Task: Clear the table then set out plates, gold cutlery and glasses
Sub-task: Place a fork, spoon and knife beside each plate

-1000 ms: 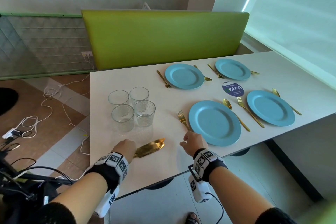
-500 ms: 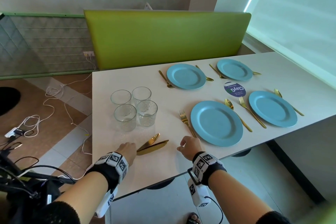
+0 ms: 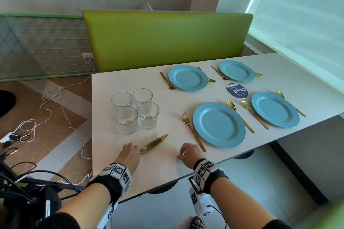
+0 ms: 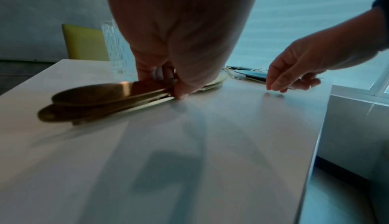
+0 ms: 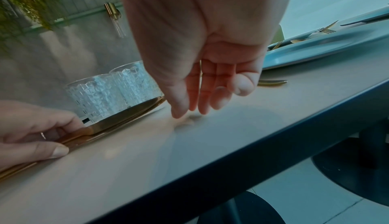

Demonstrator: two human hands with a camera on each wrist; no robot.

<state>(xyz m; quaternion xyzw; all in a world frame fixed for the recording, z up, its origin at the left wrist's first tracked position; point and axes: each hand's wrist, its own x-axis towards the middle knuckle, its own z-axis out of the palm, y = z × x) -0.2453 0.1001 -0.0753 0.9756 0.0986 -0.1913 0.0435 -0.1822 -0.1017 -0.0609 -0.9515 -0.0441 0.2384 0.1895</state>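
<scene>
My left hand (image 3: 133,149) pinches the handles of a small stack of gold knives (image 3: 154,143) lying flat near the table's front edge; the blades point toward the glasses. In the left wrist view the fingers (image 4: 179,92) grip the stacked knives (image 4: 101,97). My right hand (image 3: 183,153) hovers with relaxed, empty fingers just left of the gold fork (image 3: 192,130), fingertips (image 5: 179,112) almost on the tabletop. Several clear patterned glasses (image 3: 136,111) stand bunched behind the knives. Several blue plates (image 3: 218,124) lie set out with gold forks and spoons beside them.
The white table (image 3: 130,80) ends close in front of me, with its left edge beside the glasses. A green bench back (image 3: 167,41) stands behind it. A round blue sticker (image 3: 237,90) lies between the plates. Cables (image 3: 37,117) trail across the floor on the left.
The knives, fanned apart a second ago, now lie gathered in one stack under my left hand, blades swung toward the glasses. My right hand has drawn slightly back and left from the fork handle.
</scene>
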